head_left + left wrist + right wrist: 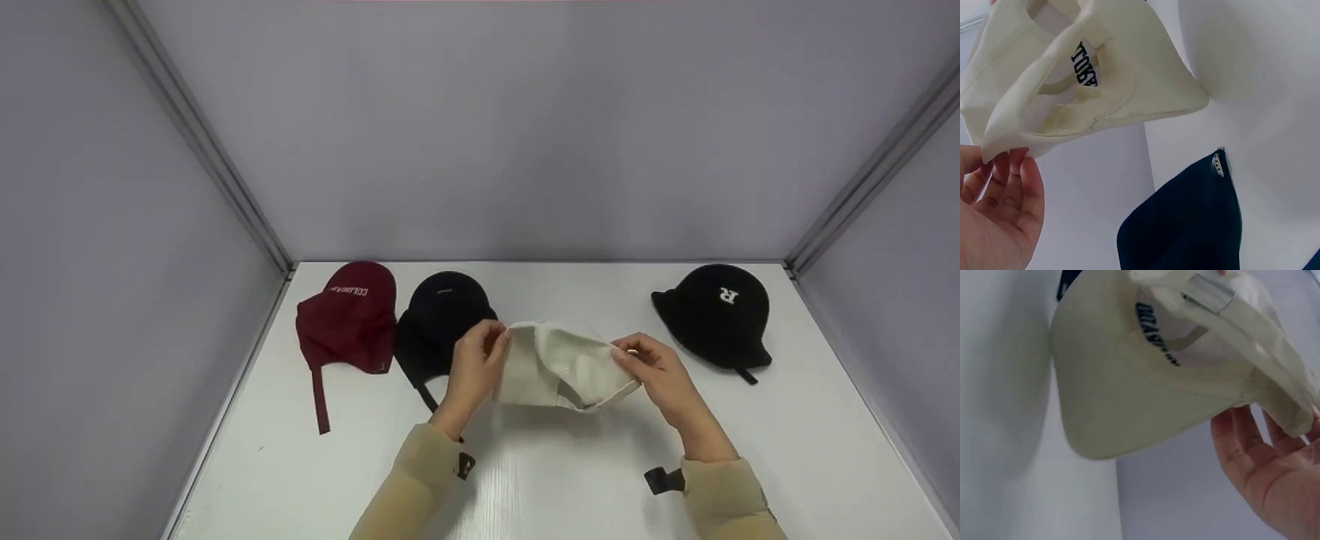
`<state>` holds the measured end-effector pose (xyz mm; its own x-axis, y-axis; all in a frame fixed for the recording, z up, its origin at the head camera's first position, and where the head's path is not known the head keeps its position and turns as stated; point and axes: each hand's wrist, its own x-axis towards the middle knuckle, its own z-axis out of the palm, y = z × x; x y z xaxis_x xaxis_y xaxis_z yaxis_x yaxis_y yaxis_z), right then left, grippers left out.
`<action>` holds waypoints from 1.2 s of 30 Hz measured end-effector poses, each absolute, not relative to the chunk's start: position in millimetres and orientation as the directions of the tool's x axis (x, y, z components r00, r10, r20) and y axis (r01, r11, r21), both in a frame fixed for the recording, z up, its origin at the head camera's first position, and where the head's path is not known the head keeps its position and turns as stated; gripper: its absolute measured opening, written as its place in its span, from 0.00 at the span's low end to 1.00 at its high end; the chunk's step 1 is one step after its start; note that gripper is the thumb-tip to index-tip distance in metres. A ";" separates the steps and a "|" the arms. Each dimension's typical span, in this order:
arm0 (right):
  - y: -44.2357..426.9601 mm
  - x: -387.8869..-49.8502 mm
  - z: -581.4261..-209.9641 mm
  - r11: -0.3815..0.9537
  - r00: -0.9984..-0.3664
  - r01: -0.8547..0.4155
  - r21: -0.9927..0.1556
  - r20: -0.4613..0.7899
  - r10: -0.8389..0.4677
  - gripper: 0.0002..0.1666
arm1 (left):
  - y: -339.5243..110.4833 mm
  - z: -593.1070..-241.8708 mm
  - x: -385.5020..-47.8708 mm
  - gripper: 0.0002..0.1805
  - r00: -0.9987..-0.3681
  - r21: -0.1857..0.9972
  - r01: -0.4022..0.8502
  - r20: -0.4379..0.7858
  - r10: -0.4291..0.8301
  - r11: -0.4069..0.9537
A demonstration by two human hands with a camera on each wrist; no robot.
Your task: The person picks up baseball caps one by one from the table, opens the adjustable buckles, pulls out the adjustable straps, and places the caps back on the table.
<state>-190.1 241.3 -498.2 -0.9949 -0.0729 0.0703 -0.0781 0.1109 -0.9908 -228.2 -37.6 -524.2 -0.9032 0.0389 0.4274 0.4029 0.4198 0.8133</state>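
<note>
A cream baseball cap (577,364) is held above the white table between my two hands. My left hand (475,364) pinches its left edge with thumb and fingers. At the opposite side, my right hand (666,375) pinches the cap's edge. The left wrist view shows the cap (1145,73) from below, with dark lettering inside and the left fingers (1030,185) at its rim. A metal buckle (1209,293) on the back strap shows in the right wrist view, along with the brim's underside. Behind my left hand, a black cap (448,307) is partly hidden.
A dark red cap (349,330) with a hanging strap lies at the left of the table (540,480). Toward the right lies a black hat (712,319) bearing a white letter R. Grey panels (480,135) enclose the table at the back and both sides.
</note>
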 end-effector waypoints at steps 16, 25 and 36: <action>207.6 -186.4 -483.7 0.011 -0.999 -0.002 -1.000 0.003 0.037 0.08 | -9.4 -535.2 -187.6 0.12 -0.671 0.540 0.626 0.740 0.036 0.564; 196.9 -182.3 -485.0 0.004 -1.000 0.003 -1.000 -0.003 0.019 0.08 | 2.1 -533.7 -169.9 0.12 -0.874 0.715 0.437 0.481 0.069 0.545; 194.8 -174.2 -484.4 0.134 -1.000 -0.012 -0.991 0.014 0.020 0.09 | 6.0 -518.6 -175.2 0.07 -0.813 0.679 0.516 0.581 0.048 0.523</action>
<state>-174.2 194.8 -484.4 -0.9997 0.0203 0.0145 -0.0116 0.1342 -0.9909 -175.2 6.0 -518.6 -0.8126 0.0476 0.5808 0.5158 0.5226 0.6788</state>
